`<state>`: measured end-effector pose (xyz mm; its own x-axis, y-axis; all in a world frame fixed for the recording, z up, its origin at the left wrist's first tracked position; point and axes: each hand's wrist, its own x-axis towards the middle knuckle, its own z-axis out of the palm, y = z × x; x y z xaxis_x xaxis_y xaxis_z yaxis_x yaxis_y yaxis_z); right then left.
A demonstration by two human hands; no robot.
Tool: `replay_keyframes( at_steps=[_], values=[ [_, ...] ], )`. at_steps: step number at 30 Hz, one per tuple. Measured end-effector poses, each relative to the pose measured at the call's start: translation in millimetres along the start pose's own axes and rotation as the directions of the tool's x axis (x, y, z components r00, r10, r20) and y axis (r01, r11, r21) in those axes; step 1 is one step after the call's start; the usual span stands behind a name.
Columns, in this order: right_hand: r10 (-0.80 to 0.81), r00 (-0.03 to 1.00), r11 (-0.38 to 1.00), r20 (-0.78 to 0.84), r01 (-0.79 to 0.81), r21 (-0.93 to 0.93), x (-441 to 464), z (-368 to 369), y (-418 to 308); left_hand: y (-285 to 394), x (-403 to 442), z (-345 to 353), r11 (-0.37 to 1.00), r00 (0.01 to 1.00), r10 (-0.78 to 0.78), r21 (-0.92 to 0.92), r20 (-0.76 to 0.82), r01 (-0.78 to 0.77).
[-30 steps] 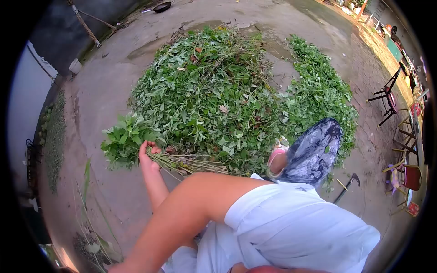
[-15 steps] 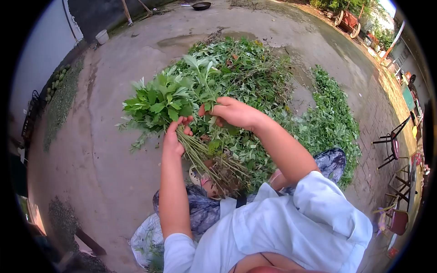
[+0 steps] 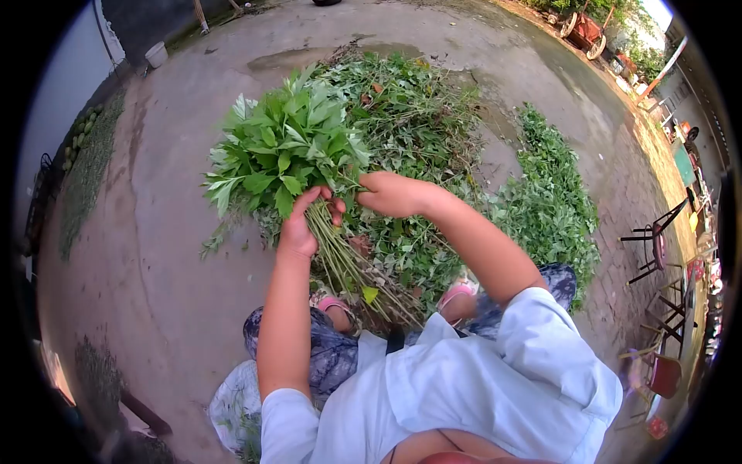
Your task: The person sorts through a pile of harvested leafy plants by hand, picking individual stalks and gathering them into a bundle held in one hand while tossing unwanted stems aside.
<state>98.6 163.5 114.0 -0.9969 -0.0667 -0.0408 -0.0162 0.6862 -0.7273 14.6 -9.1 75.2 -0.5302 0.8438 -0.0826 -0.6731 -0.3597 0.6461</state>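
A thick bunch of leafy green stems (image 3: 282,151) is gripped in my left hand (image 3: 303,224), its leaves fanning out above the fingers. The bare stems (image 3: 348,267) slant down to the right, toward my feet. My right hand (image 3: 396,193) is closed at the right side of the bunch, just below the leaves. Its fingertips pinch what looks like a leafy stem (image 3: 352,179), partly hidden by the fingers. Behind and below both hands spreads a large heap of cut leafy plants (image 3: 413,108).
A second strip of cut plants (image 3: 545,201) lies to the right. A pale sack (image 3: 236,394) is beside my left leg. A white bucket (image 3: 156,55) stands by the far left wall, and chairs (image 3: 657,240) line the right side. A red cart (image 3: 585,32) is at the back.
The separate sprig in my right hand has come against the bunch, and its leaves now merge with it. My right hand has turned back-up. The view has shifted slightly.
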Motion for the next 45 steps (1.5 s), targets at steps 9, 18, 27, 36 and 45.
replay_keyframes(
  at_steps=[9,18,27,36,45],
  values=[
    [-0.179,0.946,0.91,-0.27,0.055,-0.411,-13.1,47.1,29.2,-24.5,7.9,14.0,0.997,0.998,-0.012,0.072,-0.061,0.016],
    [0.314,0.894,0.461,-0.319,-0.437,-0.772,-85.5,4.3,76.0,-10.8,12.2,10.9,0.996,0.986,-0.082,-0.031,-0.144,0.078],
    [0.019,0.999,0.987,0.042,-0.025,0.161,-35.7,21.6,25.4,-17.8,25.1,14.2,0.983,0.987,-0.163,-0.083,-0.001,0.162],
    [0.153,0.83,0.982,-0.536,-0.069,0.174,-26.3,32.6,-16.5,-29.8,30.1,-4.2,0.998,0.962,0.015,0.057,-0.273,0.0],
    [-0.135,0.848,0.991,-0.513,0.108,-0.082,-21.8,57.1,-18.9,-28.6,19.3,-6.9,0.996,0.911,0.072,0.073,-0.405,-0.046]
  ],
)
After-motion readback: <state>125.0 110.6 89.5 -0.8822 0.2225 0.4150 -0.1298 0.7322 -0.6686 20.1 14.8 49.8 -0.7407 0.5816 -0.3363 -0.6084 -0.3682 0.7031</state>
